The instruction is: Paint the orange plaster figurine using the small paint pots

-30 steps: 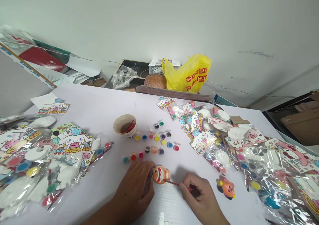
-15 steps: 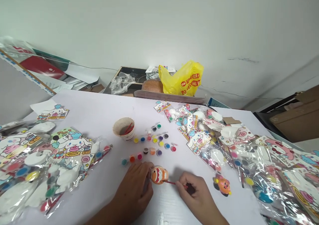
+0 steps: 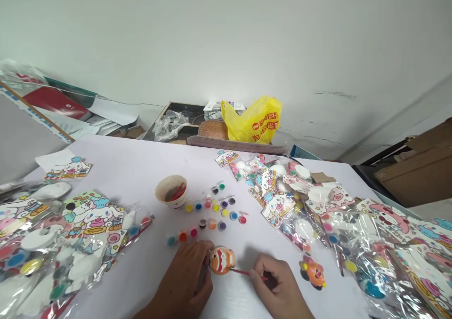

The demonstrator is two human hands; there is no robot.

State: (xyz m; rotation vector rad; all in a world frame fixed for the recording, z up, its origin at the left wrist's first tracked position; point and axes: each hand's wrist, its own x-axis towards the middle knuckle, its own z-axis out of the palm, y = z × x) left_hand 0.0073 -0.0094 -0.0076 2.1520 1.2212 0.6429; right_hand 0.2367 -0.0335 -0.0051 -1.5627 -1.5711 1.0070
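Note:
An orange figurine (image 3: 221,260) with red and white markings lies on the table at the lower middle. My left hand (image 3: 189,273) grips its left side between thumb and fingers, hiding that edge. In my right hand (image 3: 274,281) is a thin red paintbrush (image 3: 240,272), pinched with its tip at the figurine's lower right edge. To the right of that hand sits a painted orange and pink figurine (image 3: 313,272). Several small paint pots (image 3: 212,224) spread out beyond the left hand. Farther back, a paper cup (image 3: 171,192) contains murky liquid and red brush handles.
Clear plastic packets with white figures, paint pots and cartoon cards cover the table's left (image 3: 88,229) and right (image 3: 282,187) sides. Behind the far edge, a yellow plastic bag (image 3: 256,121) stands near a woven brown object (image 3: 213,130). A cardboard box (image 3: 416,161) is at far right.
The camera has tilted slightly up, so everything sits a little lower and further left. Both hands keep their hold, and the brush tip stays at the figurine's edge.

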